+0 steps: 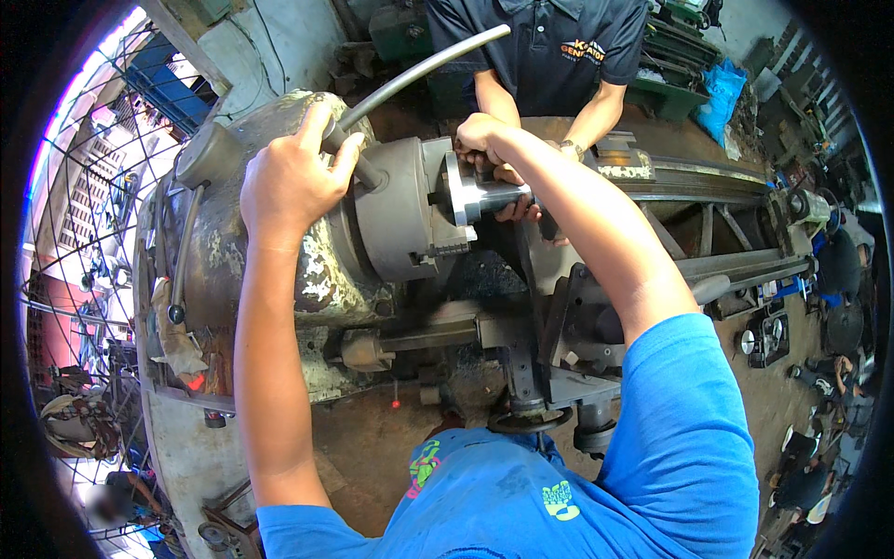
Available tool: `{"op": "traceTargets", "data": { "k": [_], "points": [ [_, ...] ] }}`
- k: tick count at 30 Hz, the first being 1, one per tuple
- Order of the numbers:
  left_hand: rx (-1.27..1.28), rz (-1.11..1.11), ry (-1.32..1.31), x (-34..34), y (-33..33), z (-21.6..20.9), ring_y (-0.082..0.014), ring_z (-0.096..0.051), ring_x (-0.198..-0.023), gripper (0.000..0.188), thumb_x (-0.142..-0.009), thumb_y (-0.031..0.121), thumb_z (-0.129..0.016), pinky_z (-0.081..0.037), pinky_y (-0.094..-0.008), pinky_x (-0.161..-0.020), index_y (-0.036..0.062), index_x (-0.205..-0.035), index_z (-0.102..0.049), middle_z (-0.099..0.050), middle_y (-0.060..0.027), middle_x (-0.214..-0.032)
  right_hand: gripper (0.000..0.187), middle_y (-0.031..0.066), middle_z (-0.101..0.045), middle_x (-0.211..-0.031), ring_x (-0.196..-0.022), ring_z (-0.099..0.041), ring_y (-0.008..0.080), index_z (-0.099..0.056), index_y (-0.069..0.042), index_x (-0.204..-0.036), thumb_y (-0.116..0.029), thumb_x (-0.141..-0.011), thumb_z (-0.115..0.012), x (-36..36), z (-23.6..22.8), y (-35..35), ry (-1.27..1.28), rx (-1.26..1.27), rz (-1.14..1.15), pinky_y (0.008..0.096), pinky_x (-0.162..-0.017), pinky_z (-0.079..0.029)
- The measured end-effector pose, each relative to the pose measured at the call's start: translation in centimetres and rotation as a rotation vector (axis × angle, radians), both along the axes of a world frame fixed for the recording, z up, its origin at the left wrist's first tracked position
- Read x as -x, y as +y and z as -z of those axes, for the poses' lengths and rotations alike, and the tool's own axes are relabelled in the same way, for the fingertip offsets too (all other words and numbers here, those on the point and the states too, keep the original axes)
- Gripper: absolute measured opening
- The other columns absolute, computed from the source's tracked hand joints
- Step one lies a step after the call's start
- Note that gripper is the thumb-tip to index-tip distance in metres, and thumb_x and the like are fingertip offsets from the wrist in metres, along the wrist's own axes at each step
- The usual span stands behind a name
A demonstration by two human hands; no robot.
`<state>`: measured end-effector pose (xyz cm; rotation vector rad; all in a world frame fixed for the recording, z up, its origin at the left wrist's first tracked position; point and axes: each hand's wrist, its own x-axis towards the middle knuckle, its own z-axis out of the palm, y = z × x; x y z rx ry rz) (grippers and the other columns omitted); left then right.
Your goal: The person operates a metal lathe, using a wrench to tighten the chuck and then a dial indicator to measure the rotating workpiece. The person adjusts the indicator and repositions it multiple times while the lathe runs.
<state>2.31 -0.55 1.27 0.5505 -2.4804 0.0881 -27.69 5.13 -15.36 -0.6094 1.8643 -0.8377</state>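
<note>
Your left grip (291,184) wraps the chuck key (371,175) (right grip (484,135): cannot tell), and uneven clamping could tilt the flanged workpiece (468,199).

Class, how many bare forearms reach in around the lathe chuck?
4: the person's left forearm, left of the lathe chuck; the person's right forearm, to its right; and the co-worker's right forearm and co-worker's left forearm, farther back.

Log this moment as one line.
left hand: holds key | right hand: near workpiece | co-worker's hand: on workpiece | workpiece: at chuck face
</note>
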Motion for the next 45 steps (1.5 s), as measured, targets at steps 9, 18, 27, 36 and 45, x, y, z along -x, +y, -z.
{"op": "traceTargets", "data": {
  "k": [9,18,27,36,45],
  "points": [
    [0.033,0.020,0.010,-0.1,-0.1,0.1,-0.0408,-0.067,-0.068,0.034,-0.087,0.041,-0.069,-0.052,-0.0502,-0.059,0.0139,-0.105,-0.059,-0.067,-0.0178,-0.068,0.024,0.0176,-0.074,-0.102,-0.095,-0.072,0.0307,-0.078,-0.006,-0.095,-0.014,-0.078,-0.064,-0.1,1.0,0.6,1.256,-0.030,-0.404,0.0419,-0.085,-0.056],
    [0.023,-0.003,-0.008,0.0,-0.3,0.1,-0.0421,-0.068,-0.068,0.036,-0.086,0.043,-0.067,-0.054,-0.0516,-0.059,0.0196,-0.113,-0.063,-0.067,-0.0203,-0.068,0.012,0.0082,-0.070,-0.084,-0.082,-0.067,0.0159,-0.069,-0.006,-0.092,-0.004,-0.080,-0.068,1.8,-1.4,0.1,0.179,-0.037,-0.044,0.0309,-0.071,-0.054],
    [0.014,0.007,0.004,0.0,0.2,-0.2,-0.0413,-0.067,-0.067,0.034,-0.086,0.038,-0.071,-0.051,-0.0494,-0.057,0.0141,-0.106,-0.059,-0.066,-0.0178,-0.068,0.006,0.0064,-0.062,-0.064,-0.049,-0.055,0.0147,-0.066,-0.001,-0.073,-0.002,-0.079,-0.067,-0.5,-1.7,1.4,0.111,-0.032,0.001,0.0274,-0.043,-0.044],
    [0.012,0.041,0.038,0.1,-0.2,0.2,-0.0401,-0.068,-0.070,0.034,-0.085,0.037,-0.071,-0.053,-0.0485,-0.059,0.0156,-0.109,-0.060,-0.068,-0.0173,-0.071,0.015,0.0125,-0.062,-0.069,-0.055,-0.057,0.0230,-0.068,0.000,-0.077,-0.005,-0.082,-0.055,-1.4,-1.4,0.9,0.271,0.043,-0.053,0.0363,-0.048,-0.043],
    [-0.007,0.010,0.003,-0.1,-0.1,0.2,-0.0391,-0.069,-0.070,0.038,-0.085,0.041,-0.070,-0.055,-0.0494,-0.061,0.0190,-0.114,-0.061,-0.069,-0.0159,-0.071,0.029,0.0185,-0.074,-0.100,-0.096,-0.072,0.0292,-0.077,-0.003,-0.095,-0.018,-0.077,-0.061,-0.2,2.1,-0.4,0.880,-0.097,-0.258,0.0405,-0.082,-0.056]
  ]
}}
